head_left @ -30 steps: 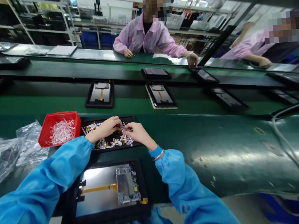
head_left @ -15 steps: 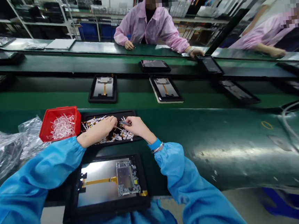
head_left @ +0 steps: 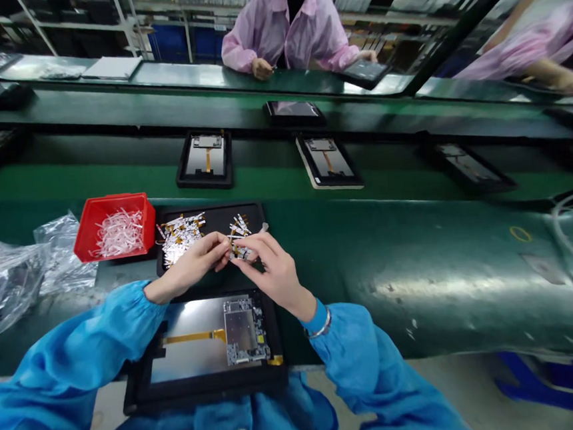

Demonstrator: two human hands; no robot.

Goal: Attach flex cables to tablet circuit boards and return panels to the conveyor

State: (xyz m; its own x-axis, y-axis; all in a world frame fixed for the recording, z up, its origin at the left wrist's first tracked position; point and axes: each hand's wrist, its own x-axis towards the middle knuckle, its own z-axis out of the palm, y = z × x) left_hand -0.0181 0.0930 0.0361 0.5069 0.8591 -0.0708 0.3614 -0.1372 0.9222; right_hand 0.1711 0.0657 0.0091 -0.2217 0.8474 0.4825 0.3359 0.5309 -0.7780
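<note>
Brightness: fairly bright and even, cool white, from overhead.
Glare: broad pale sheen across the green desk (head_left: pixel 423 283) at right; hard white reflection on the metal panel (head_left: pixel 192 347) nearest the camera; small glints on the crumpled plastic bag (head_left: pixel 2 287).
Shadows: soft and faint, only thin dark edges.
Focus: crisp at centre around left hand (head_left: pixel 191 267) and right hand (head_left: pixel 268 267); softer toward the far shelves (head_left: pixel 73 19).
Blur: smeared pink sleeve (head_left: pixel 517 47) at upper right.
Distortion: strong wide-angle bowing, straight edges curved, worst near the borders.
Corners: dim at lower right.
</note>
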